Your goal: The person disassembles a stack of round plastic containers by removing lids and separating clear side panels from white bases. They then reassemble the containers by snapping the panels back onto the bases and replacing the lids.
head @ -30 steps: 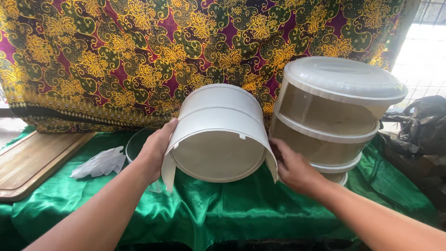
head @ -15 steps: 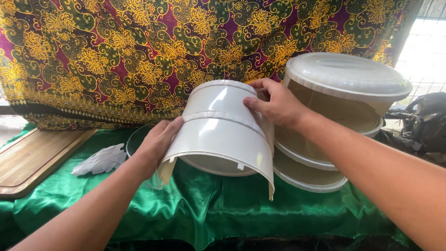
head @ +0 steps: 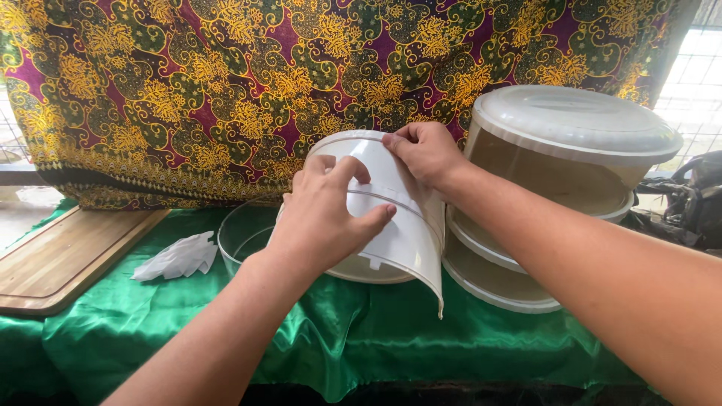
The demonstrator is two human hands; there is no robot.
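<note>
A white plastic tub-shaped tier point(head: 402, 225) stands tilted on the green cloth point(head: 361, 338), its curved wall towards me. My left hand point(head: 323, 214) lies flat on its left side with fingers spread over the wall. At the tier's upper rim my right hand point(head: 425, 154) pinches the edge. Just to the right stands a stack of translucent round tiers with a lid point(head: 571, 120), touching or nearly touching the white tier.
A clear round bowl point(head: 241, 233) sits behind my left hand. A crumpled white plastic piece point(head: 177, 259) lies to the left, beside a wooden board point(head: 64, 259). A patterned cloth point(head: 226, 83) hangs behind. A dark bag point(head: 688, 203) is at far right.
The white tier has been turned from facing me open-side to lying wall-up. My right hand rose from its lower right side to the top rim; my left hand slid onto its wall.
</note>
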